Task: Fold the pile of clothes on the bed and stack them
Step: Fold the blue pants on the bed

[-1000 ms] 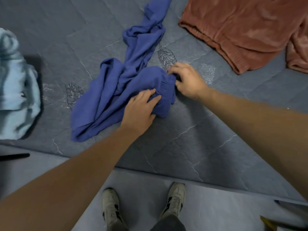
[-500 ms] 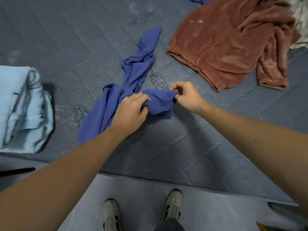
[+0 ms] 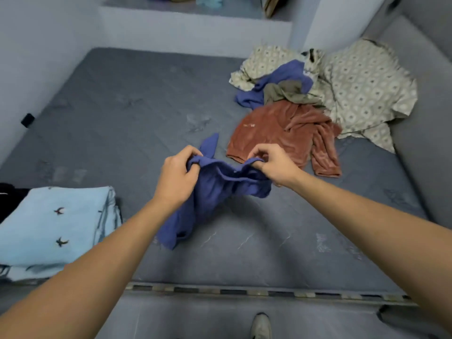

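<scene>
The left hand (image 3: 177,178) and the right hand (image 3: 274,165) both grasp the top edge of a crumpled dark-blue cloth garment (image 3: 215,192), fingers curled into the fabric — it is raised over the middle of the grey quilted mattress (image 3: 127,113). Its long axis runs diagonally, from a tip pointing away at the upper right down to a loose end at the lower left, near the mattress's front edge. A folded pale-blue bird-print cloth (image 3: 53,226) lies at the left; a rust-red velvety top (image 3: 281,135) lies just beyond the hands.

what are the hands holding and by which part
Both hold the crumpled blue cloth garment by its bunched top edge: left hand at the left end, right hand at the right; the rest hangs.
</scene>
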A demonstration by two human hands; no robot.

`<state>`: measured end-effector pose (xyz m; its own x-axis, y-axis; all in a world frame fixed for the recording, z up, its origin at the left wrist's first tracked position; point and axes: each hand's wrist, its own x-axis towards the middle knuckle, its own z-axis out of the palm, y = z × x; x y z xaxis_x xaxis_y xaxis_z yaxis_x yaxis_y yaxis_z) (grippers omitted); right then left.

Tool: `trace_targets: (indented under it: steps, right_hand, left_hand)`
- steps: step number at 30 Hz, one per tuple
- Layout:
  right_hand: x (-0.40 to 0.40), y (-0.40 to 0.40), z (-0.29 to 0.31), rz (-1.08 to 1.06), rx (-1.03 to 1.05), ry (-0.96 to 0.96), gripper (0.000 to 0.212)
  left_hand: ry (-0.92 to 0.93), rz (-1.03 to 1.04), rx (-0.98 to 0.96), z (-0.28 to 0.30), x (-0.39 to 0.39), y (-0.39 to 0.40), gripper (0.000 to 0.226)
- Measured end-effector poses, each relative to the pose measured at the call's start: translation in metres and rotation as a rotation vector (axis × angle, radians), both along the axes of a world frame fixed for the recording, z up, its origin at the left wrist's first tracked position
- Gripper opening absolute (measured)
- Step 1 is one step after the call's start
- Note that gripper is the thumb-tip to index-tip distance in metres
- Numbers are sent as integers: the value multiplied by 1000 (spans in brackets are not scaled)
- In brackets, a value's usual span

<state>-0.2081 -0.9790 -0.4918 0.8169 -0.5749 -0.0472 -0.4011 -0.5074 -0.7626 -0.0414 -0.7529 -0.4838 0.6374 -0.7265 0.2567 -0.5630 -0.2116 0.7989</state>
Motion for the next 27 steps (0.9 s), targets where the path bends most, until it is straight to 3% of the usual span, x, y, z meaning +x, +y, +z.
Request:
trace_targets:
  steps: [7, 14, 20, 27]
  right_hand:
    - [-45, 18, 166, 69, -192, 43, 25]
    - [-77, 14, 304, -42, -302, -30, 29]
    - [-93, 14, 415, -5, -70, -126, 20]
    - [-108, 18, 515, 125, 271, -351, 39]
  left_hand:
    - [68, 37, -130, 160, 2, 18, 10]
    - [9, 48, -300, 321, 0, 20, 26]
    - [92, 40, -294, 423, 9, 19, 26]
    - [204, -218, -293, 498, 3, 35, 17]
